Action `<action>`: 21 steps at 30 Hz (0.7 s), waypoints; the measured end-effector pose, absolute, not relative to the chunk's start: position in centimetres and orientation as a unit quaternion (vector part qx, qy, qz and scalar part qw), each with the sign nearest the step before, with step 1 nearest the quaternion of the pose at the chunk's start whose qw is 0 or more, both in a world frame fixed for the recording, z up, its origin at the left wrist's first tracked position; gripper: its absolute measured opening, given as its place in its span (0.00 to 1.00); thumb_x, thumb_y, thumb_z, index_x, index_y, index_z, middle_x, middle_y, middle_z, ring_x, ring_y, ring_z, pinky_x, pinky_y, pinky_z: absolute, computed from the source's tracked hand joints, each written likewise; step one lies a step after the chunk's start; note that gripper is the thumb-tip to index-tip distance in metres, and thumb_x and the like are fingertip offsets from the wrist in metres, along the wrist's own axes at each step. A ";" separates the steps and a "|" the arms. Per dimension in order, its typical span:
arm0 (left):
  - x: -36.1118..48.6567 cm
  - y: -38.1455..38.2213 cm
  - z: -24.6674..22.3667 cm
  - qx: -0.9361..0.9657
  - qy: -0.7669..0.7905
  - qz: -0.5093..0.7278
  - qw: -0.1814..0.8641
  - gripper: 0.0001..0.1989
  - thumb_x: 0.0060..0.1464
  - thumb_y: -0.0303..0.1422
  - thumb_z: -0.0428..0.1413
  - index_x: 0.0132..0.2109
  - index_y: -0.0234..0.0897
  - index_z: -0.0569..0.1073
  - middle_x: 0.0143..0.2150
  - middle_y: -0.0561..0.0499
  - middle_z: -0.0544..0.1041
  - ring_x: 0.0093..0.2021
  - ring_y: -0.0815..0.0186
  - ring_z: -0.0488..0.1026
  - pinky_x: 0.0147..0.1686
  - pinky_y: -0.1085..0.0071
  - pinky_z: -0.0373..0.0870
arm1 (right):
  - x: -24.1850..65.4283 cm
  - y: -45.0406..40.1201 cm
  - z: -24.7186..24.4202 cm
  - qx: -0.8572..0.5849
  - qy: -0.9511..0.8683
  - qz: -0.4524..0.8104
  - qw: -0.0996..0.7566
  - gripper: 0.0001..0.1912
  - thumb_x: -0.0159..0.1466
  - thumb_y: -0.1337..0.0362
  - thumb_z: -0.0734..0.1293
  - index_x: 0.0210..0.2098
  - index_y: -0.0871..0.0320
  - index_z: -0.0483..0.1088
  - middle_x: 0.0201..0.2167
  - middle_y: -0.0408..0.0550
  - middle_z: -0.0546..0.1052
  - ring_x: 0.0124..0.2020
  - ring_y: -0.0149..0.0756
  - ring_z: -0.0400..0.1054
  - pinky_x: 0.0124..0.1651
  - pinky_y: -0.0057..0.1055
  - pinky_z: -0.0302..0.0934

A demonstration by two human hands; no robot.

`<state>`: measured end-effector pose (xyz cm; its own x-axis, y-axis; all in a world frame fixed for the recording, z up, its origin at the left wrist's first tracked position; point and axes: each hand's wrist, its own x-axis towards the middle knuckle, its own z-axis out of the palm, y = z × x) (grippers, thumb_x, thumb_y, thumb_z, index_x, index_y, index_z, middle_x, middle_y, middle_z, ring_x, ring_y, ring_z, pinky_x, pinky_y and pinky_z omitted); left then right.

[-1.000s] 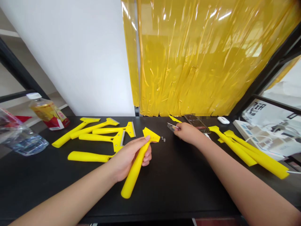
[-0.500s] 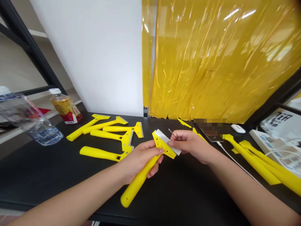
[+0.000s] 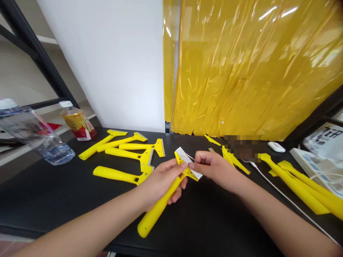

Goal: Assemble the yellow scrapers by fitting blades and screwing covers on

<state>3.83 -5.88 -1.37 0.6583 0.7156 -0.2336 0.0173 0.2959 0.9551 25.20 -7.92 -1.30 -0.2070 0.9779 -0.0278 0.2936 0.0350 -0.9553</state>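
My left hand (image 3: 160,182) grips the handle of a yellow plastic scraper (image 3: 163,203), whose head stands up just past my fingers. A steel blade (image 3: 187,161) lies across that head, partly covered by my fingertips. My right hand (image 3: 211,170) is right next to it, pinching thin metal tweezers (image 3: 191,157) whose tips reach the blade. Several more yellow scrapers (image 3: 128,150) lie on the black table (image 3: 59,200) to the left, and others (image 3: 297,187) lie to the right.
A blurred phone (image 3: 242,146) with a white cable (image 3: 284,196) lies at the back right, near a white oval device (image 3: 276,147). Plastic bottles (image 3: 77,121) stand at the left end, and a book (image 3: 318,142) sits at the right. Yellow strip curtains (image 3: 241,71) hang behind.
My right hand has moved left to meet my left hand, and the blade now lies on the scraper head. The view has tilted slightly, and the phone is now partly blurred.
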 end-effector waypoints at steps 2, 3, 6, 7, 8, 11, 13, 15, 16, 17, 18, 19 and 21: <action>3.8 -5.8 -1.5 0.546 0.341 0.239 0.727 0.16 0.66 0.48 0.55 0.41 0.40 0.69 0.28 0.56 0.73 0.15 0.73 0.67 0.12 0.79 0.59 | 25.2 -7.9 -1.5 -0.505 -0.618 0.484 0.359 0.23 0.62 0.49 0.75 0.27 0.56 0.63 0.22 0.34 0.59 0.25 0.27 0.49 0.28 0.28 0.43; 3.8 -5.8 -1.5 0.547 0.342 0.238 0.727 0.16 0.66 0.48 0.55 0.41 0.40 0.68 0.28 0.56 0.72 0.15 0.73 0.67 0.11 0.79 0.59 | 25.3 -7.9 -1.6 -0.501 -0.616 0.493 0.355 0.23 0.62 0.49 0.75 0.27 0.56 0.62 0.22 0.34 0.59 0.25 0.27 0.49 0.27 0.28 0.43; 3.7 -5.7 -1.5 0.552 0.340 0.231 0.725 0.15 0.66 0.47 0.56 0.39 0.39 0.68 0.27 0.56 0.72 0.15 0.73 0.66 0.10 0.79 0.60 | 25.3 -7.9 -1.6 -0.491 -0.612 0.511 0.351 0.23 0.62 0.50 0.76 0.26 0.56 0.61 0.21 0.34 0.59 0.24 0.26 0.49 0.27 0.28 0.42; 3.7 -5.7 -1.4 0.556 0.341 0.228 0.723 0.15 0.66 0.46 0.56 0.38 0.39 0.68 0.26 0.57 0.71 0.15 0.73 0.66 0.10 0.79 0.60 | 25.3 -8.0 -1.5 -0.488 -0.612 0.514 0.352 0.23 0.62 0.50 0.76 0.26 0.56 0.61 0.21 0.34 0.60 0.24 0.26 0.49 0.27 0.28 0.42; 3.7 -5.7 -1.3 0.559 0.341 0.224 0.722 0.15 0.66 0.46 0.56 0.38 0.39 0.68 0.26 0.57 0.71 0.14 0.72 0.66 0.09 0.79 0.60 | 25.2 -8.1 -1.5 -0.485 -0.611 0.517 0.353 0.23 0.62 0.51 0.76 0.26 0.56 0.62 0.22 0.34 0.60 0.25 0.26 0.49 0.27 0.29 0.42; 3.6 -5.6 -1.1 0.565 0.342 0.215 0.719 0.14 0.65 0.45 0.56 0.38 0.39 0.68 0.24 0.57 0.71 0.14 0.71 0.66 0.09 0.79 0.61 | 25.1 -8.3 -1.2 -0.477 -0.607 0.526 0.356 0.21 0.62 0.51 0.76 0.28 0.56 0.64 0.23 0.35 0.63 0.26 0.27 0.52 0.29 0.29 0.45; 3.6 -5.5 -1.0 0.568 0.345 0.212 0.717 0.14 0.65 0.45 0.56 0.38 0.39 0.68 0.24 0.57 0.71 0.14 0.71 0.67 0.09 0.79 0.61 | 25.0 -8.5 -1.0 -0.472 -0.612 0.524 0.358 0.18 0.62 0.51 0.76 0.30 0.56 0.68 0.25 0.37 0.65 0.28 0.28 0.55 0.31 0.29 0.49; 3.6 -5.5 -1.0 0.571 0.348 0.211 0.713 0.14 0.65 0.45 0.56 0.38 0.39 0.68 0.23 0.57 0.71 0.13 0.71 0.66 0.09 0.79 0.62 | 25.0 -8.5 -0.9 -0.468 -0.625 0.512 0.359 0.16 0.64 0.51 0.75 0.33 0.56 0.70 0.27 0.38 0.67 0.30 0.29 0.57 0.33 0.30 0.51; 3.6 -5.5 -1.0 0.572 0.349 0.212 0.712 0.14 0.65 0.45 0.56 0.38 0.39 0.68 0.23 0.57 0.71 0.13 0.71 0.66 0.09 0.79 0.61 | 25.1 -8.6 -0.9 -0.467 -0.631 0.506 0.358 0.16 0.64 0.51 0.74 0.33 0.56 0.71 0.28 0.38 0.67 0.31 0.30 0.58 0.34 0.30 0.51; 3.6 -5.5 -1.0 0.573 0.350 0.213 0.710 0.14 0.64 0.45 0.57 0.38 0.39 0.68 0.22 0.57 0.71 0.13 0.71 0.66 0.09 0.79 0.61 | 25.1 -8.6 -0.9 -0.468 -0.634 0.502 0.356 0.16 0.65 0.51 0.74 0.34 0.56 0.71 0.28 0.39 0.68 0.31 0.30 0.58 0.34 0.30 0.52; 3.7 -5.5 -1.0 0.572 0.350 0.214 0.710 0.14 0.64 0.45 0.57 0.38 0.39 0.68 0.22 0.57 0.71 0.13 0.71 0.66 0.09 0.79 0.61 | 25.2 -8.6 -0.9 -0.469 -0.635 0.500 0.356 0.16 0.66 0.51 0.73 0.34 0.56 0.72 0.29 0.39 0.68 0.31 0.30 0.58 0.35 0.30 0.52; 3.7 -5.5 -0.9 0.572 0.350 0.215 0.710 0.14 0.64 0.45 0.57 0.38 0.39 0.68 0.22 0.57 0.71 0.13 0.71 0.66 0.09 0.79 0.61 | 25.2 -8.5 -1.0 -0.470 -0.635 0.499 0.355 0.16 0.66 0.50 0.73 0.35 0.56 0.72 0.29 0.39 0.68 0.31 0.30 0.58 0.35 0.31 0.52; 3.7 -5.5 -0.8 0.572 0.354 0.215 0.708 0.14 0.64 0.45 0.57 0.37 0.39 0.68 0.22 0.57 0.71 0.13 0.71 0.66 0.09 0.79 0.61 | 25.2 -8.5 -1.0 -0.471 -0.632 0.501 0.356 0.16 0.66 0.50 0.73 0.35 0.56 0.72 0.29 0.39 0.69 0.31 0.31 0.58 0.35 0.31 0.52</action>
